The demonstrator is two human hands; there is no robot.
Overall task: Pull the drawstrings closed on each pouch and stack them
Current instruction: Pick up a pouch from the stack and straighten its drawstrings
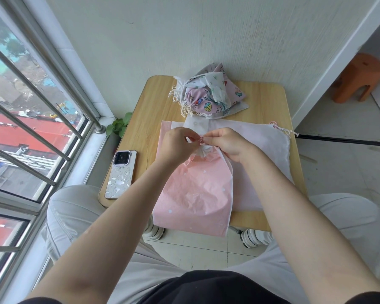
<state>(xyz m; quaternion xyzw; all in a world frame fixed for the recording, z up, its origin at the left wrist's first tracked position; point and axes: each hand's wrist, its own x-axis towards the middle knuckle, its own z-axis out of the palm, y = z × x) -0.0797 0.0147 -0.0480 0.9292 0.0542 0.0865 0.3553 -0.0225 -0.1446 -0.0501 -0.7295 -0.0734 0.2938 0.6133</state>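
Your left hand (pixel 177 143) and right hand (pixel 225 143) both pinch the pink pouch's (pixel 194 191) gathered neck on the table (pixel 266 99).

No legible text, brand, number or sign anywhere in the frame. Phone case (pixel 119 180), lower left on the counter (pixel 266 102), carries a white relief pattern only, no lettering. Printed pouches (pixel 208 95) at upper centre show strawberry and rabbit drawings, no words. Pink pouch (pixel 195 194) bears plain white dots.
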